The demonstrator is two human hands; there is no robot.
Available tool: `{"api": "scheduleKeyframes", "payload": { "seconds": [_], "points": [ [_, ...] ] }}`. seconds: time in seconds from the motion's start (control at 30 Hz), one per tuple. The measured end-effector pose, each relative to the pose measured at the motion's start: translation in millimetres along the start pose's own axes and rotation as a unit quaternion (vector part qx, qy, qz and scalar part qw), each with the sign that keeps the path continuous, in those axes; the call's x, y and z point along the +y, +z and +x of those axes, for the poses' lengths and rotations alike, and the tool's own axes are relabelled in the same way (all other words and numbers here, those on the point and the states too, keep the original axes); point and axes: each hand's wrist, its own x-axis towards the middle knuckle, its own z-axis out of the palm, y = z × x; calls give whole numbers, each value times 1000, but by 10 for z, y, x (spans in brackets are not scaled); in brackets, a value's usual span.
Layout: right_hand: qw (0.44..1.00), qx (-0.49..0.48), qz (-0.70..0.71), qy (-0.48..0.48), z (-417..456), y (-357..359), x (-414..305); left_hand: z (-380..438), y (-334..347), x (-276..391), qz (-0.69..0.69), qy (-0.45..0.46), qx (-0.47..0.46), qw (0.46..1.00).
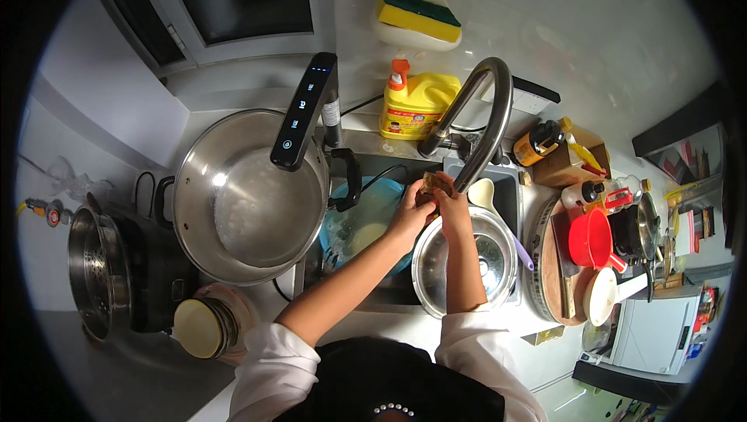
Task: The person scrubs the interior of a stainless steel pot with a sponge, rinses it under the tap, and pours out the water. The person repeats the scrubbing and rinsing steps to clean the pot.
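Both my left hand [412, 212] and my right hand [452, 203] grip one small brown, rough-looking piece [432, 184]; its kind is unclear. They are over the sink, beside the mouth of the curved metal faucet [503, 107]. Whether water is running cannot be told. Below and left of the hands, a blue basin [344, 229] in the sink holds cloudy water and a pale round thing. A shiny metal lid [424, 282] lies under my right forearm. A ladle with a purple handle [523, 253] leans at the sink's right side.
A large steel pot [195, 212] with a black sous-vide-like device [300, 113] stands left. Stacked bowls [198, 328] and a steamer pot [87, 270] are nearby. Behind are a yellow detergent jug [420, 101] and a sponge [417, 16]. Right, a cleaver and red ladle [589, 238] rest on a round chopping board [548, 282].
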Motion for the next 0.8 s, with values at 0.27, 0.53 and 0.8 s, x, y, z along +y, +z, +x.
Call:
{"api": "scheduleKeyframes", "payload": {
  "seconds": [0.27, 0.53, 0.8],
  "points": [
    [985, 109, 129, 39, 536, -338, 280, 571, 112, -311, -72, 32, 10, 997],
    [957, 100, -268, -44, 1103, -949, 1025, 919, 99, -721, -22, -64, -87, 994],
    [965, -37, -246, -78, 806, -784, 900, 797, 61, -843, -1, -24, -3, 1000]
  ]
}}
